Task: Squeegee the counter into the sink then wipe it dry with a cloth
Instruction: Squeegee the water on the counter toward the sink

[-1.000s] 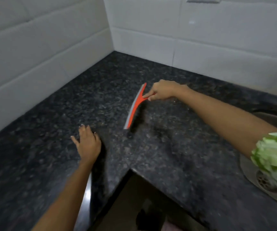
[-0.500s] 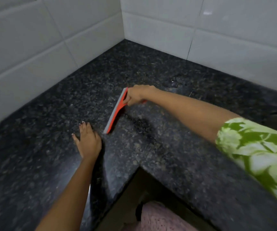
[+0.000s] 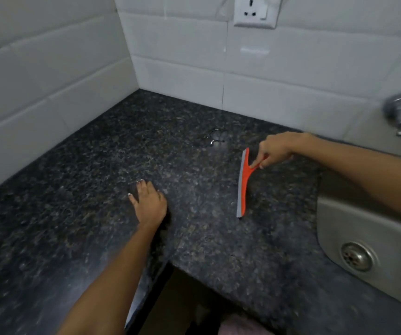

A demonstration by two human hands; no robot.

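The orange plastic squeegee with its grey rubber blade (image 3: pixel 242 183) now lies right of centre in the frame, blade edge down on the speckled black granite counter (image 3: pixel 98 189); half a second ago it sat nearer the tiled corner, so the stroke has carried it toward the stainless steel sink (image 3: pixel 354 228) at the lower right, with a strip of counter left to cross; the right hand (image 3: pixel 275 149) pinches the short orange handle between thumb and fingers; the left hand (image 3: pixel 149 201) stays flat on the counter at centre, fingers straight, holding nothing; a small puddle (image 3: pixel 215 137) glints above the blade, apparently missed, so another pass looks likely; no cloth shows.
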